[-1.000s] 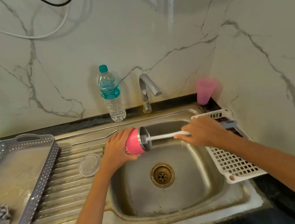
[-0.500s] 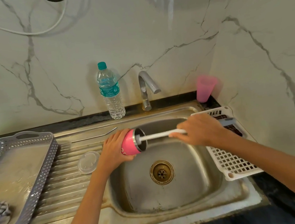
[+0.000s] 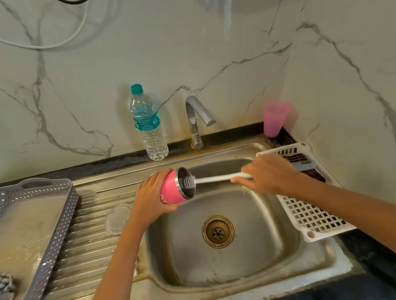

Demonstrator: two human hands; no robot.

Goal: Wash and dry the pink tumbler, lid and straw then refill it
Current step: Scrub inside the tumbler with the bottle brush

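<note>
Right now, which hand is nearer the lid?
Left. The left hand grips the tumbler just beside the lid; the right hand holds the brush across the sink.

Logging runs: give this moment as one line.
left hand grips pink tumbler; right hand holds brush, head at tumbler mouth; over sink

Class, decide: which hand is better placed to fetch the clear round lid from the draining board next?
Probably left: the left hand, gripping the pink metal tumbler, is beside the clear round lid; the right hand holds the white brush, farther away.
</note>
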